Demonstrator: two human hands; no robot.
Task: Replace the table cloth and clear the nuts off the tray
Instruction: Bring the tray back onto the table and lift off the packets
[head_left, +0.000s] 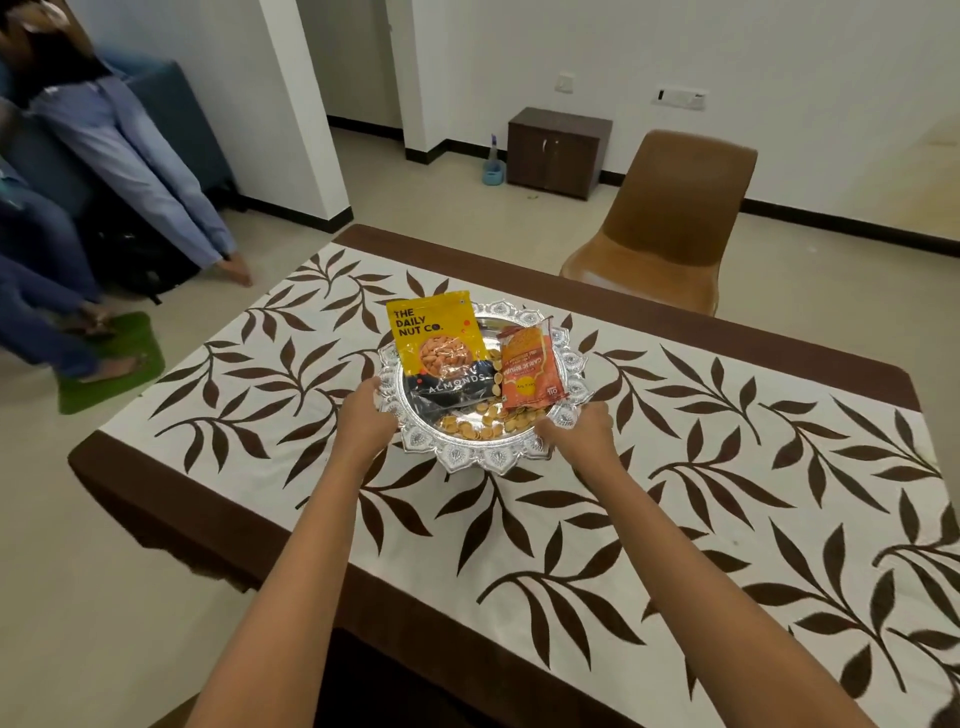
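In the head view, the silver tray sits near the middle of the leaf-patterned table cloth, carrying a yellow almond packet, an orange snack packet and loose nuts. The left hand grips the tray's left rim and the right hand its near right rim, fingers curled round the edge. A brown chair stands beyond the cloth's far side.

Cloth-covered tabletop gives open passage left, right and near of the silver tray; left hand and right hand occupy its near rim; yellow packet and orange packet cover its far half; brown chair stands against the far edge.
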